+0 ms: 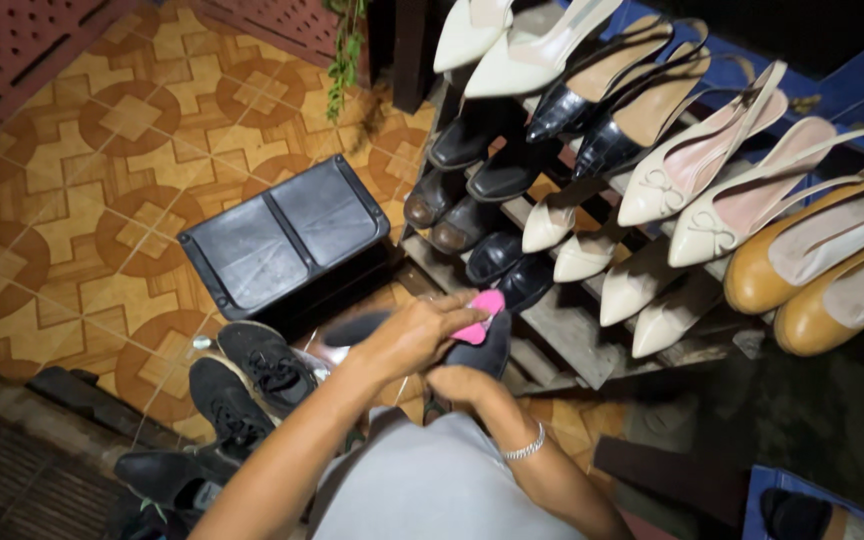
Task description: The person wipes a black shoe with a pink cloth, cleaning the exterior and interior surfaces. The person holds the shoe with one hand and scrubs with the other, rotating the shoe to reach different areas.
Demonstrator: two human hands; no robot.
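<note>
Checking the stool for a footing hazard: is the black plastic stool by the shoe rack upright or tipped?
Upright. The black stool shows its flat two-panel top to the camera and stands on the tiled floor left of the shoe rack.

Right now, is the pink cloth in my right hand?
No, the pink cloth is pinched in the left hand, pressed on the black shoe that the right hand holds from below.

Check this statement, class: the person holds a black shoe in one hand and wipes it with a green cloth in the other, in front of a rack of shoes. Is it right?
Not quite. The cloth is pink, not green, as the head view shows. The rest stands: the right hand holds the black shoe, the left hand presses the cloth to it, and the rack of shoes stands in front.
</note>
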